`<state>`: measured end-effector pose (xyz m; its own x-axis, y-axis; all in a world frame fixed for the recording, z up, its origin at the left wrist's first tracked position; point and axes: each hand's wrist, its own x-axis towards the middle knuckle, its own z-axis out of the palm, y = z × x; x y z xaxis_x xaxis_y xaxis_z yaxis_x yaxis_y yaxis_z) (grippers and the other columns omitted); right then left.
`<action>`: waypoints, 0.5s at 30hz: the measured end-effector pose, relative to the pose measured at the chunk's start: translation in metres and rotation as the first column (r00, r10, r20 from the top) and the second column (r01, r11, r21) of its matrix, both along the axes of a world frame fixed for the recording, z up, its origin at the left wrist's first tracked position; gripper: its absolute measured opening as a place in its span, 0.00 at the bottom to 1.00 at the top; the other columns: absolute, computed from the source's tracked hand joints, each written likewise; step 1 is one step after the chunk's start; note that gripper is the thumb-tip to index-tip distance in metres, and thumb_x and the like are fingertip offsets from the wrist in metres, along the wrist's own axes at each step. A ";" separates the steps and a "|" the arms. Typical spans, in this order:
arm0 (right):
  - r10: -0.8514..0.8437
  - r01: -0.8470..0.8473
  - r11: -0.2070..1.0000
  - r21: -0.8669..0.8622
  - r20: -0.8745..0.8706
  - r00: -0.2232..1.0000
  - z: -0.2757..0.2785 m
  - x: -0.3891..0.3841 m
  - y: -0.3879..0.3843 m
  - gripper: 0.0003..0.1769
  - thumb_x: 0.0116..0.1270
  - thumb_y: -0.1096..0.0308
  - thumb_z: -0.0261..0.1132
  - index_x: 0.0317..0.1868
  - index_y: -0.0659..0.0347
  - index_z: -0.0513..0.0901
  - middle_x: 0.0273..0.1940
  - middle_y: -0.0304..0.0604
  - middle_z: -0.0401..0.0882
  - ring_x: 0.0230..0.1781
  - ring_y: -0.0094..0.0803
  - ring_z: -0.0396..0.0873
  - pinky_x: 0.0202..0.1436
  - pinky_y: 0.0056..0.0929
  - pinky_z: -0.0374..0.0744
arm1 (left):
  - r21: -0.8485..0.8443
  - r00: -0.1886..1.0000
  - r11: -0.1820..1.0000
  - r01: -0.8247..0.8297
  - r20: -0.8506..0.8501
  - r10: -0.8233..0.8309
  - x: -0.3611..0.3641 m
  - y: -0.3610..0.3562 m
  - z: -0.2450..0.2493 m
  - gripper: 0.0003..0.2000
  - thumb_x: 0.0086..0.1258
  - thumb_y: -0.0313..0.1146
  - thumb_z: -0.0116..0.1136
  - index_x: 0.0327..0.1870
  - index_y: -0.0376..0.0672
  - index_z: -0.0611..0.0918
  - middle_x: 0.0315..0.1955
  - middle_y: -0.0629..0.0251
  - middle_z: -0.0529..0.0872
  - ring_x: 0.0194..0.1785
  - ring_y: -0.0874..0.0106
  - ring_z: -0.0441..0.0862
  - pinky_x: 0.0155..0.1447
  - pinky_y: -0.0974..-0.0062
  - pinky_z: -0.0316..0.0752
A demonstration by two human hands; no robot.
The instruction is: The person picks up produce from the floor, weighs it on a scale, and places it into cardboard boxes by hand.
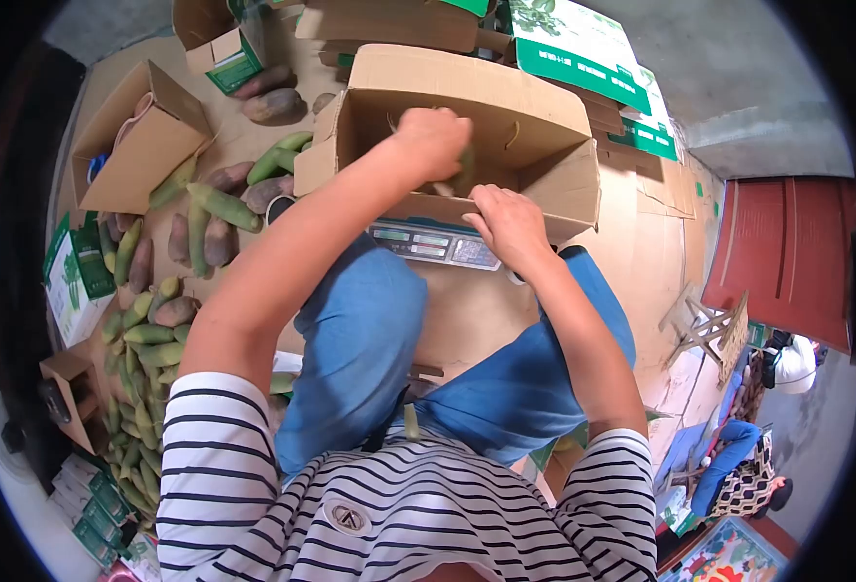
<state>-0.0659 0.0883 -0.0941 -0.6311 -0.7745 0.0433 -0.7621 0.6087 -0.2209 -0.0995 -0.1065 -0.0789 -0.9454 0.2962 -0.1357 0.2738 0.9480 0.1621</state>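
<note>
An open cardboard box (pixel 471 78) rests on a digital scale (pixel 428 242) in front of my knees. Inside it, my left hand (pixel 433 144) is closed around a blurred greenish-brown thing (pixel 464 173) that I cannot make out, near the box's left half. My right hand (pixel 511 225) grips the near wall of the box, with its fingers over the top edge. The bottom of the box is partly hidden by that wall and my left hand.
Green and purplish-brown long vegetables (pixel 222 207) lie on the floor at left, with a larger pile (pixel 137 398) below. Other boxes (pixel 142 136) stand at upper left, and flattened cartons (pixel 583 58) behind. A wooden stool (pixel 709 335) and a seated person (pixel 743 475) are at right.
</note>
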 end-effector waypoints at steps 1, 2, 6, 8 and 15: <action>-0.006 0.006 1.000 0.005 -0.004 1.000 0.001 -0.001 0.001 0.12 0.61 0.61 0.65 0.37 0.58 0.72 0.34 0.43 0.77 0.38 0.41 0.79 0.39 0.41 0.75 | -0.069 0.999 0.997 -0.035 -0.009 0.034 0.001 -0.008 -0.004 0.18 0.58 0.39 0.66 0.46 0.41 0.78 0.41 0.55 0.82 0.45 0.55 0.83 0.47 0.62 0.79; -0.009 0.009 1.000 0.011 -0.004 1.000 0.001 -0.001 0.000 0.13 0.61 0.61 0.65 0.37 0.58 0.72 0.33 0.43 0.77 0.38 0.41 0.78 0.39 0.41 0.75 | -0.097 0.997 0.994 -0.047 0.055 0.053 0.002 -0.017 -0.008 0.16 0.59 0.37 0.64 0.47 0.41 0.78 0.42 0.55 0.81 0.46 0.56 0.82 0.47 0.61 0.78; 0.003 -0.004 1.000 -0.018 -0.041 0.999 -0.003 -0.003 -0.003 0.13 0.61 0.61 0.65 0.37 0.58 0.72 0.33 0.43 0.77 0.38 0.41 0.78 0.40 0.41 0.75 | -0.145 0.991 0.982 -0.119 0.039 0.126 0.029 -0.057 -0.015 0.13 0.63 0.34 0.60 0.46 0.41 0.78 0.43 0.54 0.80 0.51 0.57 0.79 0.50 0.60 0.76; -0.005 0.004 1.000 -0.005 -0.037 0.999 -0.002 -0.003 -0.004 0.13 0.60 0.61 0.65 0.38 0.58 0.72 0.34 0.43 0.77 0.38 0.41 0.78 0.40 0.42 0.75 | 0.133 0.974 0.983 -0.127 -0.168 0.149 0.058 -0.072 0.020 0.11 0.65 0.31 0.58 0.46 0.40 0.77 0.44 0.53 0.80 0.52 0.58 0.78 0.51 0.62 0.75; -0.007 0.006 0.997 -0.082 -0.007 1.000 0.000 -0.004 -0.004 0.15 0.59 0.64 0.67 0.43 0.60 0.77 0.38 0.51 0.79 0.42 0.50 0.78 0.44 0.44 0.76 | 0.738 0.622 0.480 -0.475 -0.105 0.776 0.233 -0.161 -0.042 0.10 0.68 0.29 0.54 0.48 0.38 0.79 0.39 0.55 0.81 0.39 0.62 0.80 0.44 0.72 0.75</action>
<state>-0.0698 0.0847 -0.0945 -0.6357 -0.7639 0.1111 -0.7599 0.5939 -0.2643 0.1331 -0.2679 -0.1204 -0.8135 -0.5355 0.2268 -0.1786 0.6013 0.7788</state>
